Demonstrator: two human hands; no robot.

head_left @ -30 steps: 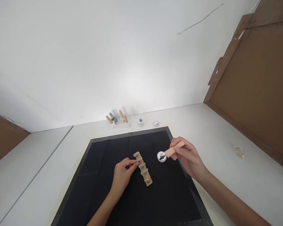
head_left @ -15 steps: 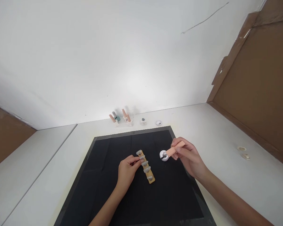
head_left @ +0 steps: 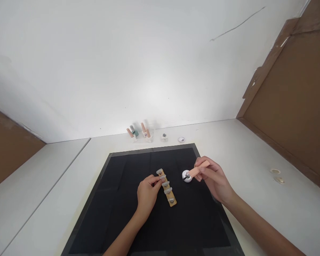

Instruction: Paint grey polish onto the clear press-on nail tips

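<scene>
My left hand [head_left: 147,195] is closed, thumb and fingers pinching the upper left edge of a yellowish wooden nail display strip [head_left: 173,203]. Several pale grey false nails [head_left: 168,191] stand across the strip on small round mounts. The exact contact under the fingertips is hidden. In my right hand [head_left: 215,179] is a nail polish brush [head_left: 200,169] with a peach handle, gripped between thumb and fingers. Its dark bristle end lies over a small round white dish [head_left: 187,181], which has dark marks inside. Strip and dish both rest on a black mat [head_left: 122,213].
Behind the mat, by the white wall, several nail polish bottles [head_left: 148,137] stand together. To their right are an uncapped bottle [head_left: 164,138] and a small round lid [head_left: 181,139]. Two small round pieces [head_left: 279,180] lie far right, near a brown cardboard panel [head_left: 290,85].
The whole view has shifted slightly to the left, so things appear a little further right. Both hands keep their grips, and the brush stays over the dish.
</scene>
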